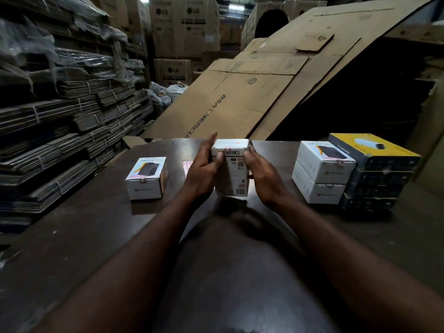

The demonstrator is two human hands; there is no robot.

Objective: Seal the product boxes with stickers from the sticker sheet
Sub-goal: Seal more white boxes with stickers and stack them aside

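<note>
The dark bench [96, 236] carried everything, and big cardboard sheets [228, 104] leaned behind it. At the right stood a stack of dark boxes [379, 179] (the top one yellow), just beside two white product boxes [322, 171] piled one on the other. Another white box [146, 179] sat alone at the left. Between them the held box [234, 174] was upright, and the left hand [204, 169] and right hand [262, 174] each closed their grip on one side of it. The sticker sheet [186, 167] lay behind the left hand, partly hidden. A pink sticker [227, 149] sat on the held box's upper edge.

4 white boxes [146, 181] [231, 179] [324, 162] [317, 189], 4 dark boxes [382, 162] [382, 177] [374, 191] [367, 203], 1 sticker sheet [187, 167].
</note>
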